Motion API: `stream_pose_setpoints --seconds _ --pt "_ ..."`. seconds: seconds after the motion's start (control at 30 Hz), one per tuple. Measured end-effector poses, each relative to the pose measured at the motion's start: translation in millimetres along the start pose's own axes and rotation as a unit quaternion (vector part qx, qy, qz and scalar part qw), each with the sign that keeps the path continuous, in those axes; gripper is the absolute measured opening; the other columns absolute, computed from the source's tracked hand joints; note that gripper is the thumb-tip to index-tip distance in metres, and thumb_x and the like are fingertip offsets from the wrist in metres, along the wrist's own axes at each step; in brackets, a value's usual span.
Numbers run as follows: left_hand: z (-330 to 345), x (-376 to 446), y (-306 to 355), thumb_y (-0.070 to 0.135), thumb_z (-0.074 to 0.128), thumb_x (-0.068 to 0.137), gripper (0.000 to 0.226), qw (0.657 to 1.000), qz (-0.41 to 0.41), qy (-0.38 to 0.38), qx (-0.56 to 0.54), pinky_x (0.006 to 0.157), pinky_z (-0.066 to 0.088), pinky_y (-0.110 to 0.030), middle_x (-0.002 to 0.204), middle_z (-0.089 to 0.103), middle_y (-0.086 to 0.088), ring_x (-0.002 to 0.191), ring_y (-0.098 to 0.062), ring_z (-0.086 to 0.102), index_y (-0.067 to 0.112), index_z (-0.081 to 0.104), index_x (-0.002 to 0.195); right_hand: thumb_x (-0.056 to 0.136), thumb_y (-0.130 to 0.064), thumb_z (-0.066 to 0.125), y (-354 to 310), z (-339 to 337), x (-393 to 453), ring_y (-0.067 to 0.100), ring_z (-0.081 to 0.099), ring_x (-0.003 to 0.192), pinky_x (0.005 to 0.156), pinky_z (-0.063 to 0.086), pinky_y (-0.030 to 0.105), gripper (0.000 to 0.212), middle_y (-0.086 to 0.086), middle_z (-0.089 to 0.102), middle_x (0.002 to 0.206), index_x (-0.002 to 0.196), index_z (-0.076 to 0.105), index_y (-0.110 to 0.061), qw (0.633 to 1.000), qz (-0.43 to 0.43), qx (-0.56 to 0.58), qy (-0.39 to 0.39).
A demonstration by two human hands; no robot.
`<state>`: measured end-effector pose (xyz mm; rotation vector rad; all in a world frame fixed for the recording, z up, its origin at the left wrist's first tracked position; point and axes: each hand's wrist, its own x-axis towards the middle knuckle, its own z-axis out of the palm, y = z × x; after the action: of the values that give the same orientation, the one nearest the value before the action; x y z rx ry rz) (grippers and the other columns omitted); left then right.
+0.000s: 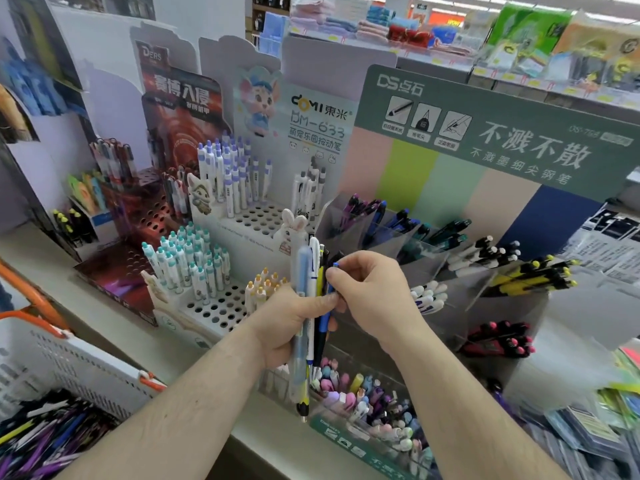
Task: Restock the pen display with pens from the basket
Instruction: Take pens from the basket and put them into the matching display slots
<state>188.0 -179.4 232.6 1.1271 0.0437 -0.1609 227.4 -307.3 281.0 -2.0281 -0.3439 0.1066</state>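
Clear acrylic bins [408, 237] stand open-topped behind the hands; the rabbit topper [292, 230] crowds their left.

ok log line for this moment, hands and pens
left hand: holds bunch of pens upright | right hand: pinches blue pen in bunch | basket: lower left, pens inside

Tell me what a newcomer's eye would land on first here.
First, the two hands at centre: the left hand grips a bundle of pens upright while the right hand pinches a blue pen in it. Behind them rises the green display header, and a basket of pens sits lower left.
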Motion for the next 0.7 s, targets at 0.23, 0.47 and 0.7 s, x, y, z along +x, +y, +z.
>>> stream_pose_setpoints --seconds 0.23,0.47,0.7 --pt "11.4 14.9 -0.9 0.008 0.059 0.090 0.003 0.992 -0.029 0.079 -0.090 0.050 0.051 -0.023 0.081 0.072 -0.008 0.063 -0.014 0.064 0.010 0.060 0.087 0.095 -0.018 0.065 6.4 -33.3 -13.3 0.016 0.060 0.061 0.061 0.056 0.033 0.011 0.001 0.063 0.070 0.085 0.066 -0.016 0.977 -0.017 0.128 0.169" --pt "30.0 20.4 3.0 0.012 0.063 0.073 0.007 0.986 -0.013 0.027 -0.164 0.046 0.043 -0.021 0.065 0.056 -0.002 0.048 -0.010 0.049 0.012 0.065 0.067 0.098 -0.020 0.062 13.7 -60.7 -18.0 0.009 0.054 0.054 0.051 0.047 0.021 0.011 0.002 0.062 0.070 0.095 0.066 -0.011 0.893 0.082 0.310 0.316" --pt "49.1 34.2 13.3 0.013 0.061 0.077 0.004 0.970 0.041 0.019 -0.237 0.047 0.047 -0.020 0.068 0.058 -0.002 0.055 -0.013 0.058 0.014 0.058 0.076 0.096 -0.019 0.065 15.4 -67.7 -19.6 0.010 0.062 0.057 0.055 0.050 0.024 0.010 -0.002 0.065 0.062 0.095 0.067 -0.009 0.848 0.129 0.411 0.308"
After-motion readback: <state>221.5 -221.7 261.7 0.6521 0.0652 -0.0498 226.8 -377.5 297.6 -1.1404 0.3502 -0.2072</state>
